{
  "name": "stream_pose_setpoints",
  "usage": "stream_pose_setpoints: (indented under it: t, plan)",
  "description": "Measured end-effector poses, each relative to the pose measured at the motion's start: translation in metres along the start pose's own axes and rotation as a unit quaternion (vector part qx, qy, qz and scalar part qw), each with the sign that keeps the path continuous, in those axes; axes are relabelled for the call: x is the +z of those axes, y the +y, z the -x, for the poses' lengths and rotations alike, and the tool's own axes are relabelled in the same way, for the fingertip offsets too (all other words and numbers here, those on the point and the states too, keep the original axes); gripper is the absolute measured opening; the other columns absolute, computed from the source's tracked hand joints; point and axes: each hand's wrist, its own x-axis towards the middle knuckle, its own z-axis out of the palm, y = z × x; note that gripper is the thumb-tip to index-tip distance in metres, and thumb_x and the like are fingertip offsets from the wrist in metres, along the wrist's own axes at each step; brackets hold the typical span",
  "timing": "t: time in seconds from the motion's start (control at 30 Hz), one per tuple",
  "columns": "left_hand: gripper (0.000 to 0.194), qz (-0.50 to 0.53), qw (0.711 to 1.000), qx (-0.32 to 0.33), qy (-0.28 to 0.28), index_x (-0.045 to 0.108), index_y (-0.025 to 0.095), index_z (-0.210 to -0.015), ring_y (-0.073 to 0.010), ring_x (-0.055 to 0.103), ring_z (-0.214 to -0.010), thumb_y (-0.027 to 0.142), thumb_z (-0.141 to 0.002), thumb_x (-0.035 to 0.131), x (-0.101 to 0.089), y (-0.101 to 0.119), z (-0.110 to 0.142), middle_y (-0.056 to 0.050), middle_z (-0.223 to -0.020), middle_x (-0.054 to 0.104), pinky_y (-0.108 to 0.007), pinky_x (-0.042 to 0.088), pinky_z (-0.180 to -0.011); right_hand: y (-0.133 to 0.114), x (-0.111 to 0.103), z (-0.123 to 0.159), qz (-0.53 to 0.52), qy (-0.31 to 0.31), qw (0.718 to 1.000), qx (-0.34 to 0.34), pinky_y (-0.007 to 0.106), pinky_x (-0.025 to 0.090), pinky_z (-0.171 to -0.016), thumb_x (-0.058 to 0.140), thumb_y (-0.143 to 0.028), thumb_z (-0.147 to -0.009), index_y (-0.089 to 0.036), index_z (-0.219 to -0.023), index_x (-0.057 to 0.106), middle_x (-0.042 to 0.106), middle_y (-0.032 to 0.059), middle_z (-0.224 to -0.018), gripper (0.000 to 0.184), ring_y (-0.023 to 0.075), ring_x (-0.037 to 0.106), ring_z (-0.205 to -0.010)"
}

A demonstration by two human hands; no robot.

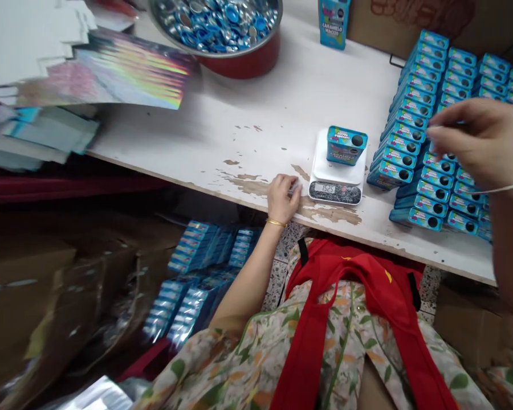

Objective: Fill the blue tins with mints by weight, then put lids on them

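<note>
A blue "Caramelo Macizo" candy box (pixel 346 146) stands on the white platform of a small digital scale (pixel 336 192), whose display is lit. Beside the scale, at the table's front edge, rests my left hand (pixel 283 198). Its fingers are curled in, with a small pale bit at the fingertips that I cannot make out. My right hand (pixel 487 139) hangs over the rows of blue boxes at the right, slightly blurred. Thumb and forefinger are drawn close together there; anything between them is too small to name. Under that hand, part of the stacked candy boxes (pixel 427 196) is hidden.
A red metal bowl (pixel 243 65) with many blue-and-silver pieces stands at the back. Printed shiny sheets (pixel 123 71) overhang the left side. Another candy box (pixel 333 25) stands near a cardboard box (pixel 393 25). Packs of blue boxes (pixel 192 250) lie below the table.
</note>
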Motion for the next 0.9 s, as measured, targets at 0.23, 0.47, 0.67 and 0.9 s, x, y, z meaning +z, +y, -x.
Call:
stream_pose_setpoints:
  t: [0.23,0.47,0.67,0.9]
  plan:
    - [0.017,0.01,1.0,-0.003,-0.005,0.064,0.019,-0.105,-0.0225,0.059,-0.089,0.029,-0.097,0.054,-0.002,0.003,0.0,-0.008,-0.095,0.062,-0.036,0.049,-0.083,-0.015,0.075,-0.066,0.102,-0.092,0.99,0.014,0.025,0.047,-0.062,0.075,-0.019,-0.086,-0.015,-0.091,0.072,0.063,-0.0014,-0.067,0.007,0.0108,0.06,-0.059]
    - [0.017,0.015,0.999,-0.024,-0.015,0.064,0.02,-0.106,-0.0234,0.059,-0.094,0.03,-0.099,0.052,-0.005,0.008,0.0,-0.009,-0.099,0.063,-0.038,0.048,-0.086,0.002,0.075,-0.086,0.106,-0.116,0.987,0.018,0.028,0.049,-0.072,0.078,-0.014,-0.082,-0.015,-0.103,0.071,0.064,-0.0018,-0.072,0.022,0.0128,0.063,-0.066]
    - [0.018,0.013,0.999,-0.03,-0.013,0.064,0.021,-0.105,-0.0235,0.059,-0.093,0.032,-0.099,0.052,-0.005,0.008,0.0,-0.009,-0.097,0.063,-0.038,0.048,-0.086,-0.004,0.077,-0.091,0.084,-0.063,0.994,-0.036,0.026,0.047,-0.068,0.078,-0.001,-0.073,-0.018,-0.086,0.071,0.059,-0.0021,-0.068,0.022,0.0123,0.057,-0.069]
    - [0.015,0.011,0.999,-0.046,-0.027,0.062,0.022,-0.105,-0.0239,0.058,-0.095,0.03,-0.098,0.051,-0.006,0.009,0.0,-0.008,-0.098,0.062,-0.039,0.048,-0.088,-0.031,0.063,-0.055,-0.314,0.004,0.936,0.156,0.02,0.032,-0.048,0.06,0.003,-0.08,-0.016,-0.083,0.067,0.058,-0.002,-0.066,0.02,0.0058,0.05,-0.053]
